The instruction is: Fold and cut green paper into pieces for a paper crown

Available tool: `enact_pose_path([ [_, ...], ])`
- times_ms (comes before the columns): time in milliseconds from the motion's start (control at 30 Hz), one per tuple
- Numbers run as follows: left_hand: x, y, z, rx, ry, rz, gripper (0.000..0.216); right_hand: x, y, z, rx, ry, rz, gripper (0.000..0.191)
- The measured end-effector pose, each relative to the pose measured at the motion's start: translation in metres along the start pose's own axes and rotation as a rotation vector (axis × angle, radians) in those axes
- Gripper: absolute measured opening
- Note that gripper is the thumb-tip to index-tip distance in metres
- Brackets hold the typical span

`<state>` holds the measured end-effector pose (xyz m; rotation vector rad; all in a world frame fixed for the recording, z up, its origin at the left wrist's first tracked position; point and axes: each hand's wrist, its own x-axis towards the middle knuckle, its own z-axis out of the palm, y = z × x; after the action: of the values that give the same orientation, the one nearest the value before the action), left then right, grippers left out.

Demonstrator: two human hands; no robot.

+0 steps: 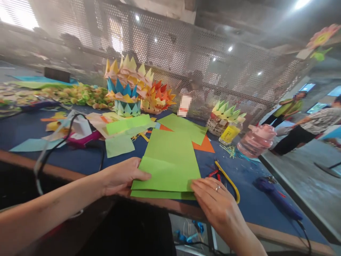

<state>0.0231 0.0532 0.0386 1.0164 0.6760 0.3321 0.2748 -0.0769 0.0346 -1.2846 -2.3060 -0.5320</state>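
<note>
A green paper sheet point(170, 160) lies at the lower centre of the frame, on the near edge of the blue table point(253, 206), with its bottom portion folded up so that a crease runs across it from left to right. The left hand point(122, 176) grips the folded flap at its left edge — thumb lying on top, the other fingers curled out of sight, so whether they are under the paper I cannot tell. The right hand point(213, 195) lies flat on the lower right corner, fingers pressed together and extended, holding the layers down.

The sheet looks thin, light and limp; it would likely buckle if lifted by one corner and slide easily on the smooth table cover, so the edges and corners, held with flat fingers, seem the safest places to take it. A hard pinch would probably leave a mark.

Its long axis runs from the near table edge away toward the upper centre of the frame, leaning slightly right; the fold lies crosswise to that.

Just right of the right hand lie a yellow cable point(229, 179) and a purple glue gun point(277, 197). Folded paper crowns point(133, 85) stand in the upper left middle, loose coloured sheets around them.
</note>
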Motion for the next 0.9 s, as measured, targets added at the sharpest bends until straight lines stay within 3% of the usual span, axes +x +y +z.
enact_pose_path([
  [167,-0.001,0.0,0.0,0.048,0.015,-0.017,0.042,-0.014,-0.001,0.013,-0.017,0.047,-0.063,0.032],
  [300,0.002,0.001,-0.009,0.24,0.041,0.098,0.044,-0.019,-0.003,0.009,-0.068,-0.016,-0.092,0.036],
  [467,0.0,-0.007,-0.022,0.508,0.264,0.272,0.061,-0.015,-0.003,0.001,-0.051,-0.038,-0.107,0.037],
  [600,-0.011,-0.017,-0.021,0.759,0.42,0.468,0.048,-0.014,-0.002,0.001,-0.034,-0.028,-0.076,0.037],
  [733,-0.024,-0.028,-0.012,1.151,0.56,0.744,0.033,-0.015,0.001,0.0,-0.053,-0.113,-0.134,0.035],
  [900,-0.036,-0.055,0.002,1.431,0.448,0.929,0.04,-0.023,0.001,0.009,-0.053,-0.058,-0.074,0.038],
])
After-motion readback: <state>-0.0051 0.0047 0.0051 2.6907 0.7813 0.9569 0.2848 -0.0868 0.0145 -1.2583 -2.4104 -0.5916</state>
